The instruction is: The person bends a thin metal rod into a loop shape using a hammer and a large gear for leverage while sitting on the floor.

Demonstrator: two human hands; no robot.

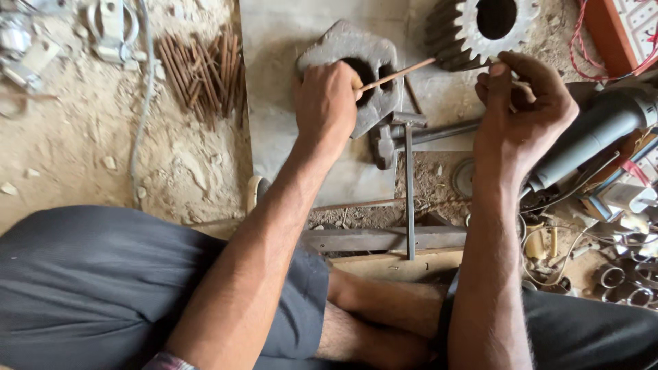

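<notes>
Dark shorts (89, 281) over crossed bare legs, seated on the sandy floor (62, 157): nearest item, filling the lower frame.

Left hand (325, 103): closed in a fist around one end of a thin copper-coloured rod (396, 74), knuckles resting against a grey cast metal block (356, 55) with a dark hole in it. The fist appears braced on the block to steady the rod.

Right hand (524, 96): fingers curled and pinched together at the rod's far end, just below a large steel gear (466, 31). Exactly what the fingertips grip is hidden behind the fingers; it looks like the rod tip. The 2 hands hold the rod stretched between them, slanting upward to the right, clear of the surface below.

Grey flat slab (274, 82): carries the block and gear; serves as the work surface on the floor.

Surroundings:
- 1 bundle of rusty-brown rods (202, 68), lying loose on the sand left of the slab, well apart from the hands.
- 1 slim steel bar (409, 192) standing between the forearms, crossing a flat bar (384, 238) near the knees; it sits in the way of any move inward.
- 1 grey power tool (596, 133) beside the right wrist, with cables and small metal rings (624, 277) cluttered at the right edge.
</notes>
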